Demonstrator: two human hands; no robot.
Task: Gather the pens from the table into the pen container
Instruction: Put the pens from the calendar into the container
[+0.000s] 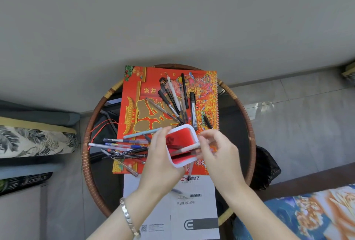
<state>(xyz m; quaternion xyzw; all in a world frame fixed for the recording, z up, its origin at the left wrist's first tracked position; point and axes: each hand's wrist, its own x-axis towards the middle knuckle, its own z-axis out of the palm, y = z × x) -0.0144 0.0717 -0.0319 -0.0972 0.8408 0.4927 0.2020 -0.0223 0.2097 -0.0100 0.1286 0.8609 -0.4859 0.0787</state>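
Here, quick pass.
Table: round dark table (238, 124) with rattan rim, wall just behind it.
Clutter: red calendar (146, 105) covers the table middle; white manual (192, 211) lies at the near edge, partly under the calendar; red string (99, 126) on the table left of the calendar.
Surround: leaf-print cushion (34, 140) at left, floral cushion (307, 211) at lower right, dark bag (267, 166) on the floor just right of the table.
In the way: both hands and the container hide the near middle of the calendar.
Open room: bare tabletop on the right side and a strip at left; the far edge is close to the wall.
Container: white-rimmed container (182, 143), red inside, tilted with its mouth toward the camera, over the near part of the calendar.
Contents: one white pen (189, 148) lying across the opening; further contents unclear.
Left hand (163, 155): wrapped around the container's left wall, holding it; bracelet (128, 218) on the wrist.
Right hand (217, 151): fingers pinched on the white pen at the container's right rim.
Far pens (176, 97): fanned on the calendar beyond the container.
Left pens (123, 147): heap at the calendar's left edge, by the left hand.
Teal pen (142, 133): slanted, tip near the left hand's fingers.
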